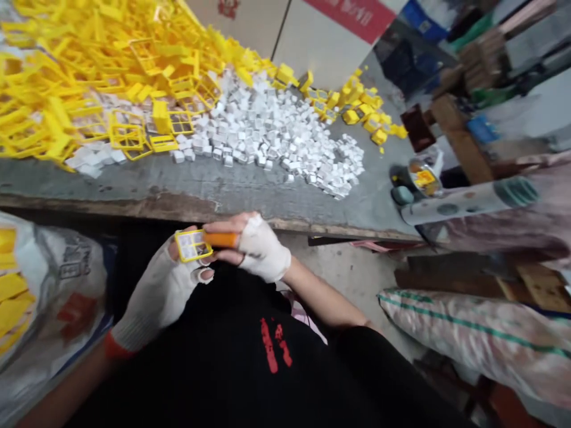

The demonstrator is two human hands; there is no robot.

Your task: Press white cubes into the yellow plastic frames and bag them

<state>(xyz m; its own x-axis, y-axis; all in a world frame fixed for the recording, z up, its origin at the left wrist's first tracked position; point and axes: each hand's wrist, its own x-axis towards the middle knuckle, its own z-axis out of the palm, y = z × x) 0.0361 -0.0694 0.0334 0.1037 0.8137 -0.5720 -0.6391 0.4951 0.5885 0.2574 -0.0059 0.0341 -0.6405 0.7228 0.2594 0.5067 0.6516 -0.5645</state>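
My left hand [167,282], in a white fingerless glove, is closed on a small yellow frame [193,245] with several compartments, some filled with pale pieces. My right hand [256,246], also gloved, grips an orange block-like piece [222,239] between thumb and fingers. Its left end meets the right side of the frame. Both hands are just in front of the bench edge, above my lap. On the bench beyond them lies a heap of small white cube-like pieces [267,128], beside a large pile of yellow plastic frames [107,65].
Yellow pieces [363,107] are scattered at the bench's [147,184] far right. A container [423,178] and a patterned tube [468,202] stand at its right end. A white sack [75,285] with yellow pieces is at my left, a striped sack [482,333] at lower right.
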